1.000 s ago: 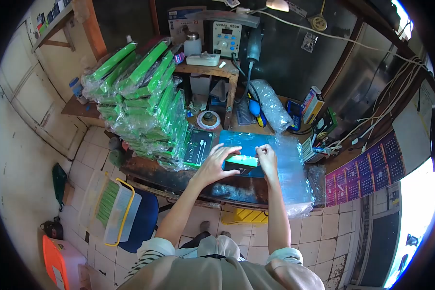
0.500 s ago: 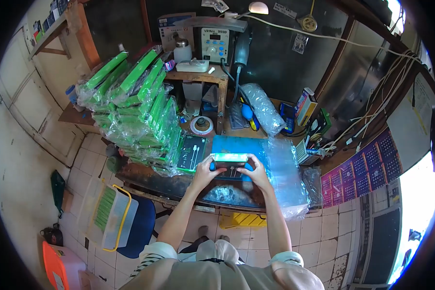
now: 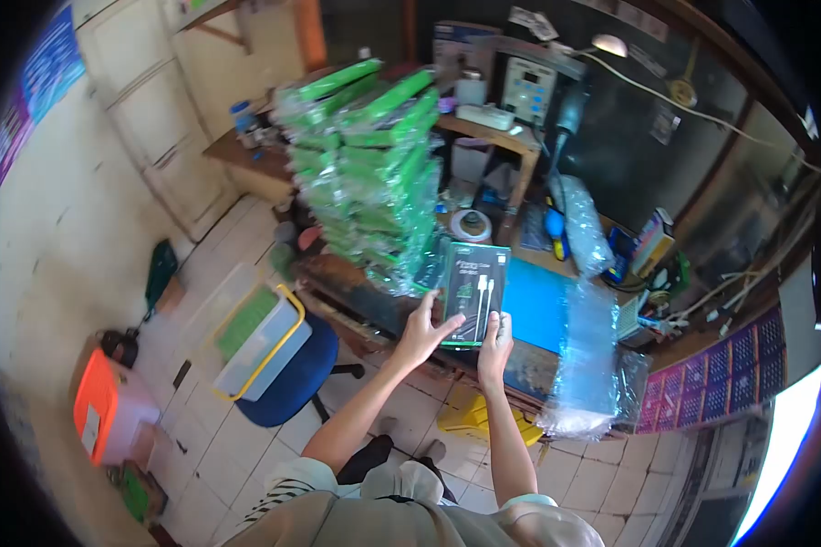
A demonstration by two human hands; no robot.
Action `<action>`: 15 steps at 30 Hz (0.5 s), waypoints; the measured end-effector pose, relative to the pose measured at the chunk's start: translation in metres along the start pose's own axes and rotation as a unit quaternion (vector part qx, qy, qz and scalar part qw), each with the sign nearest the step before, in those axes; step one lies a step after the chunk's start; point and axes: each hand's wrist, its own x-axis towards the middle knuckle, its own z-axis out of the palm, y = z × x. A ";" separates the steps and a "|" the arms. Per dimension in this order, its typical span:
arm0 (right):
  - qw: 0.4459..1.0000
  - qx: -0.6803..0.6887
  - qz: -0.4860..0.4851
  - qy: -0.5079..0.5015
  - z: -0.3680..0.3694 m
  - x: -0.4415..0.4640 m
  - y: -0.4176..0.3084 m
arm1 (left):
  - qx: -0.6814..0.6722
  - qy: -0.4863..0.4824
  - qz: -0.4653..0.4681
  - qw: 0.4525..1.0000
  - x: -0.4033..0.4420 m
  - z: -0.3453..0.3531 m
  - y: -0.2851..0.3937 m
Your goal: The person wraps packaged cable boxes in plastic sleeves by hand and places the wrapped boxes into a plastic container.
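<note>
A black cable box (image 3: 472, 284) with a white cable pictured on its front is held tilted up over the bench edge. My left hand (image 3: 424, 330) grips its lower left side, thumb across the front. At the lower right corner, my right hand (image 3: 494, 348) pinches the box with its thumb on the front. Behind and to the right lies a blue mat (image 3: 536, 305), partly covered by the box. A tall stack of green boxes in clear plastic wrap (image 3: 365, 173) stands left of my hands.
Clear plastic sleeves (image 3: 586, 365) lie along the mat's right side. A roll of tape (image 3: 471, 225) sits behind the box. Bubble wrap (image 3: 582, 223) is farther back. A blue chair (image 3: 292, 383) carrying a clear bin (image 3: 269, 342) stands at the lower left.
The box has turned from edge-on to showing its printed front, and both hands have shifted their grip to its lower part. The camera view has swung left.
</note>
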 end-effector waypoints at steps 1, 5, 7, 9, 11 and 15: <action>1.000 0.003 0.000 -0.018 0.011 -0.008 -0.003 | -0.030 0.012 0.004 0.999 -0.015 -0.012 0.009; 0.997 -0.021 0.011 -0.068 0.058 -0.044 -0.034 | 0.031 0.092 -0.027 0.995 -0.058 -0.069 -0.010; 0.987 -0.027 0.008 -0.156 0.104 -0.075 -0.042 | 0.047 0.172 -0.030 0.984 -0.088 -0.123 -0.016; 0.981 0.020 -0.010 -0.194 0.139 -0.101 -0.051 | 0.050 0.202 -0.084 0.974 -0.110 -0.167 -0.018; 0.962 0.004 -0.057 -0.266 0.176 -0.127 -0.053 | 0.033 0.246 -0.107 0.963 -0.135 -0.213 -0.025; 0.901 -0.077 -0.042 -0.425 0.247 -0.182 -0.061 | -0.010 0.322 -0.130 0.938 -0.193 -0.304 -0.065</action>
